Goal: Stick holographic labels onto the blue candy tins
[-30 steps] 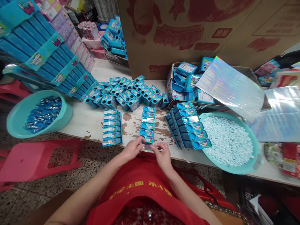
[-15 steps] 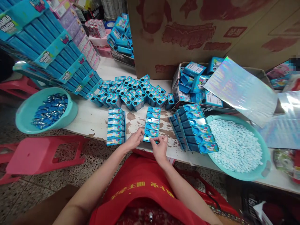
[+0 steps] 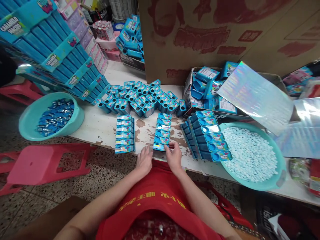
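Note:
In the middle of the bench, a short row of blue candy boxes [image 3: 163,128] points toward me, round holes on top. The nearest blue candy box [image 3: 158,146] has a shiny film strip on its top. My right hand [image 3: 175,156] has its thumb and bent fingers at the right end of that nearest box, gripping its corner. Off the row, my left hand [image 3: 144,160] rests by the bench's front edge, left of the box, fingers apart and slightly blurred, holding nothing. A second row of blue boxes [image 3: 125,135], topped with shiny strips, stands to the left.
Stacked blue boxes [image 3: 208,136] lean at right beside a basin of pale candies [image 3: 250,155]. A basin of blue-wrapped sweets [image 3: 56,116] is at left. Behind are loose blue boxes [image 3: 147,100], a large carton [image 3: 200,40] and a shiny sticker sheet [image 3: 257,96].
My left hand has come away from the nearest box, back toward me, and its fingers have spread. My right hand has shifted slightly right, to the box's right end.

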`<act>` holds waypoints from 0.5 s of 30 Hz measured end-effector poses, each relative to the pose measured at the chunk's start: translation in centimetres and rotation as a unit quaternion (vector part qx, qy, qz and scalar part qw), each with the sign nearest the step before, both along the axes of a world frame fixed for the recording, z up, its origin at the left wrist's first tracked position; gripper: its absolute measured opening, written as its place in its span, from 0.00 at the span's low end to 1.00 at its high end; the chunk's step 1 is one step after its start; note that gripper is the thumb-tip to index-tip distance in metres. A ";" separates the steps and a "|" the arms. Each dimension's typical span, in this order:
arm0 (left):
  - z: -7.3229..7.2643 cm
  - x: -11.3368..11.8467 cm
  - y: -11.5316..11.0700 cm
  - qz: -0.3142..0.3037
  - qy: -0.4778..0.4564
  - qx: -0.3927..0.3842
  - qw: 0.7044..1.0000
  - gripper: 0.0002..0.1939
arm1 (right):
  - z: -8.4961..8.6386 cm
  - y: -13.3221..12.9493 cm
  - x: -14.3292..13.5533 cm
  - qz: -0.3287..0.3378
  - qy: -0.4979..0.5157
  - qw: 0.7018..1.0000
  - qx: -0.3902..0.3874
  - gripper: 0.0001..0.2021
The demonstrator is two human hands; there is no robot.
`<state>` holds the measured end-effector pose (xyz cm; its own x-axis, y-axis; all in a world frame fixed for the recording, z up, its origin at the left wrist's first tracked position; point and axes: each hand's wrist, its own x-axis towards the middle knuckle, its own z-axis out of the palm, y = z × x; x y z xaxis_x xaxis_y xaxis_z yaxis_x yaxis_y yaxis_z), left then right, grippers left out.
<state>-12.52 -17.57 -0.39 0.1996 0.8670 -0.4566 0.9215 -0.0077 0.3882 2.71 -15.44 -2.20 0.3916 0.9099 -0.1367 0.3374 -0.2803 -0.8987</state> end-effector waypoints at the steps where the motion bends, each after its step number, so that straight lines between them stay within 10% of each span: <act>1: 0.2 -0.1 -0.1 -0.007 0.010 0.014 1.000 0.21 | 0.1 -0.2 0.6 -0.008 0.026 1.000 0.008 0.13; 8: -0.7 2.5 -0.5 -0.207 -0.132 0.027 0.969 0.17 | 0.2 -5.0 6.4 -0.020 -0.061 0.997 0.037 0.13; 15: -1.5 5.5 1.8 -0.206 -0.074 -0.044 0.975 0.17 | -1.5 -9.0 6.3 0.150 -0.330 0.925 0.112 0.14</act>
<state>-7.04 -15.81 -1.88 0.5913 0.6588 -0.4651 0.7814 -0.3255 0.5324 9.06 -24.46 -3.73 0.0474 0.9678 0.2471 0.8654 0.0837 -0.4940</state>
